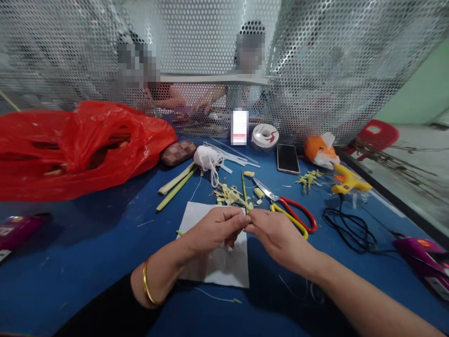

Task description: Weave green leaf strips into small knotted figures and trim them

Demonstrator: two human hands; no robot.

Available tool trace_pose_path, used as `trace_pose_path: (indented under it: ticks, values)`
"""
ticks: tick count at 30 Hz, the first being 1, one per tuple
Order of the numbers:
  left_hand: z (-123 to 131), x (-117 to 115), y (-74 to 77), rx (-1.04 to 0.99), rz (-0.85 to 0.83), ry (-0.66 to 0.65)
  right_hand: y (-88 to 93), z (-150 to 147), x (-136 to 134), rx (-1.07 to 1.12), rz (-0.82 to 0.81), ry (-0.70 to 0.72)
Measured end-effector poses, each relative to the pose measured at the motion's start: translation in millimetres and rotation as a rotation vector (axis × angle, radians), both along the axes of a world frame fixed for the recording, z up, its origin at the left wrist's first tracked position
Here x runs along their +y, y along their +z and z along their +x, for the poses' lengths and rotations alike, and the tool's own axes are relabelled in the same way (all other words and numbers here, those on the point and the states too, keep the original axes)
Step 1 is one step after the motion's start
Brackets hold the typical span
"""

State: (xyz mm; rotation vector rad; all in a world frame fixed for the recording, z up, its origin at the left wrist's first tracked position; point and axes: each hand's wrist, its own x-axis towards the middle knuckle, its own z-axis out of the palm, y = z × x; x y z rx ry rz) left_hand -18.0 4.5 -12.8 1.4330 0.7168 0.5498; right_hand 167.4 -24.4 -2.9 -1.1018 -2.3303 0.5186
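Over a white paper sheet (213,267) my left hand (219,227) and my right hand (277,234) meet at the fingertips. Both are closed in a pinch, and whatever lies between the fingers is too small or hidden to name. Just beyond them is a pile of pale yellow-green plant scraps (229,194), with a green stalk (244,185) standing out of it. Scissors (268,191) with red and yellow handles lie behind my right hand, blades part open. Two cut stalks (177,189) rest to the left, near a bundle of white thread (209,159).
A red plastic bag (70,154) fills the far left beside a checked pouch (178,153). Along the back are a tape roll (265,135) and a phone (288,158). A yellow glue gun (349,180) and its black cord (351,229) lie right. Behind perforated mesh (199,37), people sit.
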Motion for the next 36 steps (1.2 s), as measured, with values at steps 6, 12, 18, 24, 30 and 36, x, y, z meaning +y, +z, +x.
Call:
trace_pose_path:
  ticks: [6,12,18,24,30,36]
  values:
    - [1,-1,1.9,0.13,0.127,0.115,-8.3,-4,0,0.005,-0.006,-0.052]
    - [-1,-6,7.4,0.03,0.011,0.083,-5.8,-9,-6,0.206,-0.136,-0.033]
    - [5,-7,3.5,-0.104,-0.146,0.133,-3.0,-8,-4,0.295,-0.277,-0.04]
    - [6,-7,3.4,-0.015,-0.022,0.26,-2.0,-7,-2,0.229,-0.283,-0.013]
    - [3,-9,10.9,0.211,0.283,0.281,-9.2,-5,1,0.259,-0.308,-0.091]
    - [1,-12,11.6,0.016,0.165,0.108,-2.0,-5,-3,0.625,-0.716,0.053]
